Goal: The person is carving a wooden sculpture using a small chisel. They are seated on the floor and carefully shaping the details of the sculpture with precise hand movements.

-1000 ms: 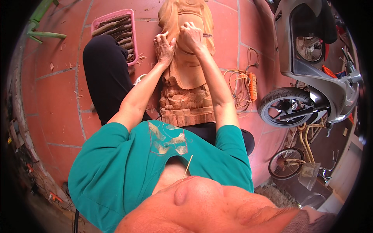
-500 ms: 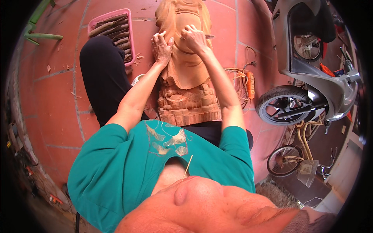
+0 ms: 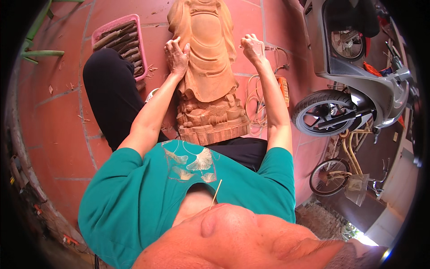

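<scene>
Statue is set between hands, well in from floor's left edge; bare orange-brown wood, robe folds carved. Left hand laid half-open against it; right hand curled, apart, contents can't be told.

The carved wooden statue is a warm orange-tan, shading to reddish brown in its base, against a terracotta-red tiled floor patterned with grey grout lines. The person's teal-green top bears a pale-gold print of fan-shaped leaves, worn with black trousers. Around them are a pink basket of mostly dark-brown tools, a bright green piece of furniture, an orange power strip, a grey-and-black scooter and a tan-yellow bicycle frame.
</scene>
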Demonstrator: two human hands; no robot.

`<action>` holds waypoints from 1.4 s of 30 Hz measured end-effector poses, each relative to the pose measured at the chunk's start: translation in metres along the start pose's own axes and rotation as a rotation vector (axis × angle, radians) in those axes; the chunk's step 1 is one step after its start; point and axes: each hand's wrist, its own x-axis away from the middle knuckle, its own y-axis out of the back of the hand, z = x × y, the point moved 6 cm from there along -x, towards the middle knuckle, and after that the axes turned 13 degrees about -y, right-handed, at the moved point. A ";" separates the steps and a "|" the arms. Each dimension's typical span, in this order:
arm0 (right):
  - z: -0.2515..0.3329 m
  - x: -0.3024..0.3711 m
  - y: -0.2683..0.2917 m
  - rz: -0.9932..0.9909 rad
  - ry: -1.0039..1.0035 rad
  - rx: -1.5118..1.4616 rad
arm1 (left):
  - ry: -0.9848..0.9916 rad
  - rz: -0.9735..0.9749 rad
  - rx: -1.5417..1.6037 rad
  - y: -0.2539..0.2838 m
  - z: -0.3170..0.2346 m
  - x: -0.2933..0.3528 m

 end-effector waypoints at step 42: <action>0.078 -0.005 0.012 -0.105 0.294 -0.408 | -0.015 0.002 -0.026 0.007 0.003 -0.003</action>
